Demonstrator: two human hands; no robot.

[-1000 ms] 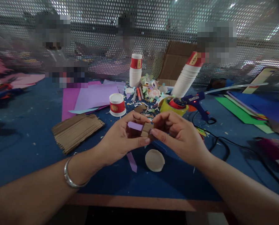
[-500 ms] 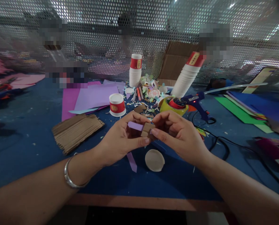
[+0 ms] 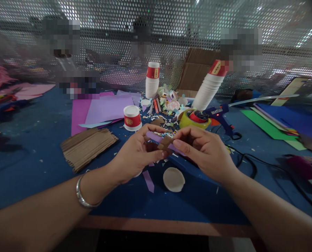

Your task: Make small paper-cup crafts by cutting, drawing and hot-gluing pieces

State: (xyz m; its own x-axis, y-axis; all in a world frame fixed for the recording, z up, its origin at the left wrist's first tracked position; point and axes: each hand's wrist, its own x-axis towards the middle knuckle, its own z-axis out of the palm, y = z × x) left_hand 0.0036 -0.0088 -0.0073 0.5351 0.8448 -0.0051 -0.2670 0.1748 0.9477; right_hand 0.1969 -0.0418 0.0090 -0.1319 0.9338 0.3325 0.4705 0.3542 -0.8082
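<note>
Between my hands is a small brown cardboard piece (image 3: 165, 142) with a purple paper strip (image 3: 154, 136) running along it. My left hand (image 3: 137, 150) pinches the cardboard between thumb and fingers. My right hand (image 3: 203, 148) has its thumb and forefinger closed on the strip's right end, close to the cardboard. On the table below them lie a pale round disc (image 3: 174, 179) and a loose purple strip (image 3: 148, 181) with a pointed end. A corrugated cardboard sheet (image 3: 89, 148) rests left of my left hand.
A red and white paper cup (image 3: 132, 118) stands behind my left hand. Farther back are two cup stacks (image 3: 152, 85) (image 3: 208, 87) and paper scraps. A blue glue gun (image 3: 220, 117) sits by a yellow tape roll (image 3: 194, 120); its cable trails right. Coloured paper (image 3: 266, 120) lies at right.
The cardboard piece and purple strip have tilted, and the strip now shows on the right side too. My right fingers have shifted slightly right along it.
</note>
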